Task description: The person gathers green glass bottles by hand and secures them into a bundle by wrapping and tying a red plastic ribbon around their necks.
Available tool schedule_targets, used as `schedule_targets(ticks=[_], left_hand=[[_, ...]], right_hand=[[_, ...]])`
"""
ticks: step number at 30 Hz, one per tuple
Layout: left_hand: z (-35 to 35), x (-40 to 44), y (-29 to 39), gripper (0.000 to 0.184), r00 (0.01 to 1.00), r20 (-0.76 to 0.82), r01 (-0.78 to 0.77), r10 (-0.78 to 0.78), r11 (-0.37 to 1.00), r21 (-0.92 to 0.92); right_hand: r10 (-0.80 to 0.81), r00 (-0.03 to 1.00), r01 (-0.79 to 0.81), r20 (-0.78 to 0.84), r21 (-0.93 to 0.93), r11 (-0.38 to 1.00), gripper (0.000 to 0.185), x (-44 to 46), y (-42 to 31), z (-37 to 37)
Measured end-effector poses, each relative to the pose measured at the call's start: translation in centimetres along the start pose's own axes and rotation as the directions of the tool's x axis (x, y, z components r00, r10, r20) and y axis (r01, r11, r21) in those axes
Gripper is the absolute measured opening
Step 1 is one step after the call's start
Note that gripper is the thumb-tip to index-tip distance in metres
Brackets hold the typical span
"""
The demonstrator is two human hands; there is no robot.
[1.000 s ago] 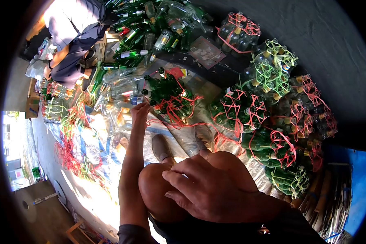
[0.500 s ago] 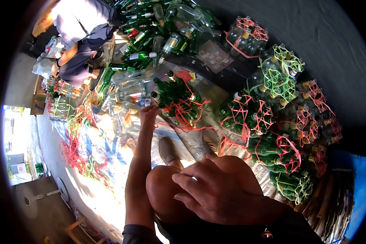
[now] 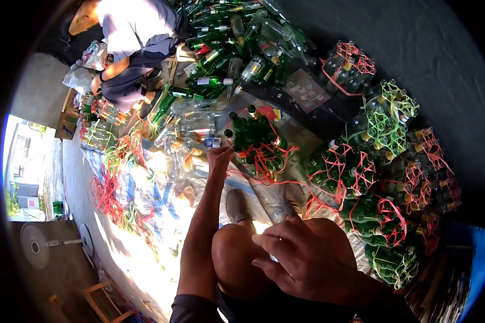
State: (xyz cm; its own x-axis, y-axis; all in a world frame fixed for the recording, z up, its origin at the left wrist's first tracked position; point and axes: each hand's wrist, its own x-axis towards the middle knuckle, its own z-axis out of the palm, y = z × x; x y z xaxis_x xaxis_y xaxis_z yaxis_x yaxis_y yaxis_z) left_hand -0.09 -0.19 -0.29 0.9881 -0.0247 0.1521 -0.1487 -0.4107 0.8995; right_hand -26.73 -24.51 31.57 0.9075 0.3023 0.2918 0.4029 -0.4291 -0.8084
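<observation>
A bundle of green glass bottles stands on the ground before my feet, with red plastic string tangled over its near side. At the bundle's left edge is my left hand, its fingers closed beside a dark bottle neck. What they grip is too small to make out. My right hand hovers over or rests on my right knee, fingers loosely bent, thumb apart from them, nothing held. Clear bottles lie just beyond my left hand.
Bundles tied with red string and green string line the right side. Loose bottles pile up at the back. Another person sits at upper left. Loose string lies on the left; a fan stands lower left.
The whole view has shifted, so the scene sits further right and slightly lower. My left hand stays at the bundle's left edge, and my right hand stays by the knee.
</observation>
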Motion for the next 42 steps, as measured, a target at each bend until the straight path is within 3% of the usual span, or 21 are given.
schedule_targets(ticks=[3,4,6,8,10,12,15,20,22,23,27,29,33,36,37,42], left_hand=[[0.2,0.4,0.9,0.047,0.967,0.013,0.249,-0.256,0.926,-0.284],[0.6,0.1,1.0,0.012,0.998,-0.046,0.050,-0.048,0.997,0.052],[0.2,0.2,1.1,0.021,0.956,-0.013,0.292,-0.293,0.955,-0.056],[-0.6,0.0,1.1,0.033,0.847,0.042,0.530,-0.530,0.835,-0.147],[-1.0,0.0,1.0,0.036,0.833,0.131,0.552,-0.537,0.823,-0.132],[-1.0,-0.3,1.3,0.035,0.830,0.139,0.557,-0.540,0.813,-0.170],[-1.0,-0.3,1.1,0.035,0.828,0.137,0.560,-0.543,0.809,-0.178],[-1.0,-0.5,1.3,0.036,0.816,0.157,0.578,-0.556,0.784,-0.227],[-1.1,-0.5,1.5,0.036,0.819,0.180,0.574,-0.545,0.780,-0.247],[-1.0,-0.6,2.1,0.022,0.794,0.188,0.608,-0.578,0.756,-0.243],[-1.4,-0.5,1.5,0.031,0.815,0.219,0.578,-0.537,0.775,-0.254],[-1.6,-0.6,1.5,0.030,0.814,0.252,0.578,-0.523,0.772,-0.264],[-1.9,-0.4,1.0,0.029,0.801,0.282,0.594,-0.529,0.763,-0.257],[-2.0,-0.3,0.7,0.027,0.789,0.303,0.610,-0.535,0.741,-0.281],[-2.0,-0.4,0.7,0.026,0.784,0.314,0.616,-0.535,0.731,-0.294],[-1.8,-0.7,0.9,0.020,0.758,0.338,0.652,-0.557,0.638,-0.410]], right_hand=[[-0.003,1.000,0.003,-0.006,-0.002,1.000,0.043,0.0,0.0,0.0],[-0.006,1.000,0.006,-0.007,-0.014,1.000,0.043,0.2,0.0,-0.1],[0.008,1.000,-0.007,0.020,-0.022,1.000,0.042,0.2,-0.2,-0.6],[0.032,0.997,-0.030,0.072,-0.017,0.999,0.042,0.5,-0.4,-1.3],[0.040,0.999,-0.040,0.021,0.000,0.999,0.041,0.5,-0.2,-1.4],[0.033,0.997,-0.031,-0.066,0.025,0.999,0.039,0.6,0.5,-1.1],[0.038,0.997,-0.026,-0.063,0.174,0.984,0.042,0.6,1.4,-1.2],[0.222,0.973,-0.177,-0.065,0.410,0.895,0.037,1.5,2.2,-3.1],[0.275,0.959,-0.235,-0.070,0.345,0.909,0.034,2.1,3.4,-3.3],[0.297,0.953,-0.266,-0.062,0.304,0.915,0.033,2.5,4.1,-3.4],[0.430,0.902,-0.430,0.032,0.153,0.890,0.032,5.3,10.5,-1.8],[0.370,0.929,-0.370,0.000,-0.030,0.928,0.036,6.2,15.7,0.1],[0.453,0.892,-0.446,0.010,-0.148,0.882,0.047,7.8,22.6,4.5],[0.470,0.882,-0.458,0.027,-0.178,0.871,0.051,8.2,25.3,7.3],[0.315,0.949,-0.310,-0.019,-0.241,0.920,0.049,7.9,26.5,8.5],[0.320,0.942,-0.336,-0.104,-0.245,0.909,0.045,7.6,29.1,11.4]])
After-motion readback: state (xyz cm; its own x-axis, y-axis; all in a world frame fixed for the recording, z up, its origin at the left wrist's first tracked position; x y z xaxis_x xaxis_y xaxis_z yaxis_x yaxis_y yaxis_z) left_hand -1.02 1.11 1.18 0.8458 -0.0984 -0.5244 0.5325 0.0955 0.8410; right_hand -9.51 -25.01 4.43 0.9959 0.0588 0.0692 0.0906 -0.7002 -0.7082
